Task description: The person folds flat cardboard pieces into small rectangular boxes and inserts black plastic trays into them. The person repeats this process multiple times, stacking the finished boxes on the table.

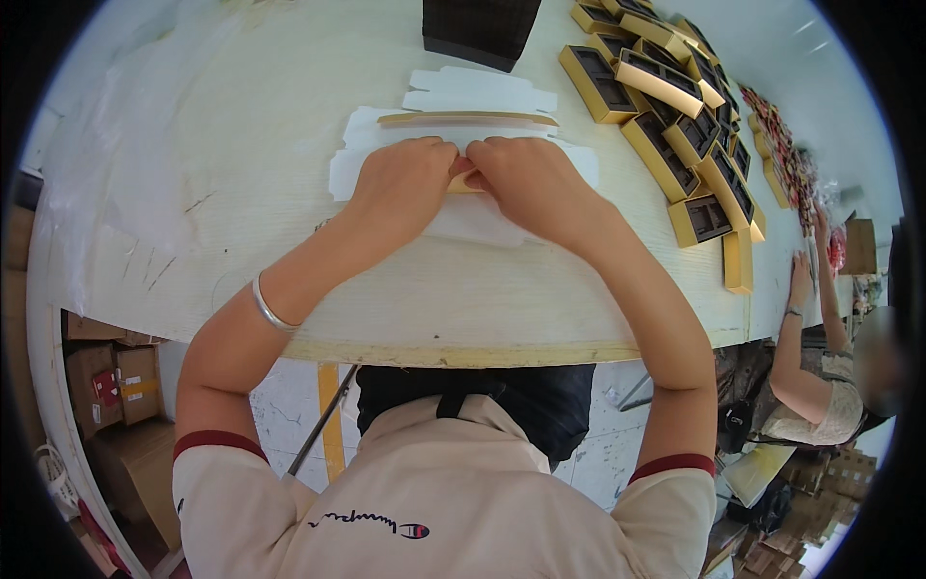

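Observation:
A flat white die-cut cardboard sheet [463, 130] with a gold edge lies in the middle of the white table [231, 193]. My left hand [400, 183] and my right hand [526, 179] press down on it side by side, knuckles almost touching. Both hands pinch a gold flap [465, 180] between them. A silver bangle [270, 309] sits on my left wrist. The part of the sheet under my hands is hidden.
A second white cut sheet [477, 95] lies just beyond. A dark box [482, 29] stands at the far edge. Several gold boxes with dark inserts [675, 135] crowd the right side. Another person [820, 367] works at the right. Cardboard cartons [116, 386] sit under the table at left.

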Available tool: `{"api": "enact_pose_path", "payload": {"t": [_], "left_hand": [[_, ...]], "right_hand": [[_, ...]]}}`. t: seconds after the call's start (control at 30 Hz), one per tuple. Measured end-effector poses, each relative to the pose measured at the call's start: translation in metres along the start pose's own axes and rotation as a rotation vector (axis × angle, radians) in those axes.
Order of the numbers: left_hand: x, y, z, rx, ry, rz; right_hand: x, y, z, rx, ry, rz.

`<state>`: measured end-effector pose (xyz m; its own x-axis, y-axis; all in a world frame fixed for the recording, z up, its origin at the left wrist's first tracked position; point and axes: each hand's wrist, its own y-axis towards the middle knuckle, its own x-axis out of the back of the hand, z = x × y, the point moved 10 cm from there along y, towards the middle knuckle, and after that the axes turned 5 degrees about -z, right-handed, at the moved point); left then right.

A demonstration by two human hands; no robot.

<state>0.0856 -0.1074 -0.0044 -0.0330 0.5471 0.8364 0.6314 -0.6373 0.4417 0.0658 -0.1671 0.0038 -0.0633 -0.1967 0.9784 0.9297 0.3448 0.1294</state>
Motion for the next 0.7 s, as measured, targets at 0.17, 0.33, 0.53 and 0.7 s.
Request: {"api": "enact_pose_path", "payload": {"t": [0.17,0.33,0.53,0.7], "left_hand": [[0.047,-0.002,-0.031,-0.295,-0.038,-0.224],[0.076,0.034,0.036,-0.087,-0.139,-0.208],[0.020,0.016,0.015,0.138,-0.666,0.512],[0.026,-0.003,-0.020,0.298,-0.776,0.343]], "right_hand": [[-0.001,-0.006,-0.003,0.056,0.096,-0.068],[0.029,-0.030,0.024,0.245,-0.139,-0.183],[0.090,-0.067,0.043,0.431,-0.363,-0.413],[0.065,-0.073,0.019,0.410,-0.246,-0.370]]}}
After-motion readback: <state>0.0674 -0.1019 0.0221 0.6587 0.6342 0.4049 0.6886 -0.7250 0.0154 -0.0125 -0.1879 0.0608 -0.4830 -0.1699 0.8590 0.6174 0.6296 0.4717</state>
